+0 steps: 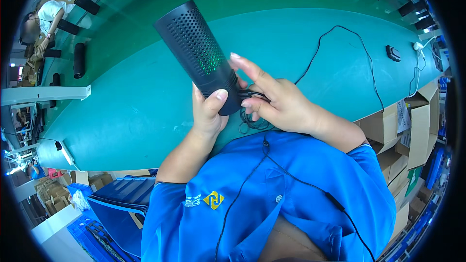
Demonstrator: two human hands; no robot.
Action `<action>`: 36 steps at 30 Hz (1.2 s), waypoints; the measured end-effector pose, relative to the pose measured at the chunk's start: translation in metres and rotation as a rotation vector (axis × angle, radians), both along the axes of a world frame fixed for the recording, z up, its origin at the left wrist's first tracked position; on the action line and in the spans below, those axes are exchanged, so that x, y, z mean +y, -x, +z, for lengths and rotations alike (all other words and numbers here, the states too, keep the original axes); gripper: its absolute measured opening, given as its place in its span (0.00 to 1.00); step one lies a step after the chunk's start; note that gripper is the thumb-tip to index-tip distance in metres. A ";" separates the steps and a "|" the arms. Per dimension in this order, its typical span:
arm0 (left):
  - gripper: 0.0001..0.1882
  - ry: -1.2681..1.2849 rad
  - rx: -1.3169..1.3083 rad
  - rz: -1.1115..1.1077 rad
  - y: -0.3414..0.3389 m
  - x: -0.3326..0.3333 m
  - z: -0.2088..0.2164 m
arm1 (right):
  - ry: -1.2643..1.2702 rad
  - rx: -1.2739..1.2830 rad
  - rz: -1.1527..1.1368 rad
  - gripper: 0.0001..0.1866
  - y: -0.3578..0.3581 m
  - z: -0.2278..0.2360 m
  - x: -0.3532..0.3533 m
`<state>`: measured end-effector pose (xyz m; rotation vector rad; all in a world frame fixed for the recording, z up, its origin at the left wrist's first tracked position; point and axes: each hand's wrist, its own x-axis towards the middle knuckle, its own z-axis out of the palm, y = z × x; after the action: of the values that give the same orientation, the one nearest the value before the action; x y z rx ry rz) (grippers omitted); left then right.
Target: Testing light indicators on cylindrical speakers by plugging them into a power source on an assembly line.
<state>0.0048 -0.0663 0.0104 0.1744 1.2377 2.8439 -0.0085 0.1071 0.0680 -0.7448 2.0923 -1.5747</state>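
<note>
Seen from above: a black perforated cylindrical speaker (199, 53), green light glowing through its holes, held tilted over a teal worktable (136, 111), close to the chest. Left hand (208, 114) wrapped around the lower end, thumb pressed across the front, fingers closed firmly. Right hand (279, 99) at the base of the cylinder, thumb and fingertips pinched on a small black plug (247, 93), index finger stretched out along the speaker's side. Looks seated in a port at the bottom edge, though hard to tell from this angle. Best done with the cylinder kept steady in the left hand and the plug kept straight in line with the port, not bent sideways.

Black cable (340, 43) running from the plug across the table, with slack looped just under the hands, liable to snag. More dark cylinders (79, 59) lying far left on the table, a small black adapter (392, 53) far right. Cardboard boxes (388, 131) stacked at the right, blue crates (121, 204) at lower left, another person (43, 19) working at the far left edge
</note>
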 end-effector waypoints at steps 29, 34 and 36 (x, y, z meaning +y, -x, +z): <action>0.30 -0.249 0.012 -0.045 0.027 -0.020 0.004 | -0.306 0.040 0.056 0.16 0.049 -0.001 0.052; 0.28 -0.308 -0.038 -0.017 0.029 -0.027 0.009 | 0.165 -0.405 0.244 0.10 0.036 -0.018 0.038; 0.27 -0.317 -0.052 -0.013 0.030 -0.034 0.008 | 0.009 -0.557 0.324 0.08 0.042 -0.001 0.044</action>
<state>-0.0252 -0.1006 0.0186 0.1148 0.7664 2.9940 -0.0509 0.1507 0.0673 -0.5327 1.4825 -1.4070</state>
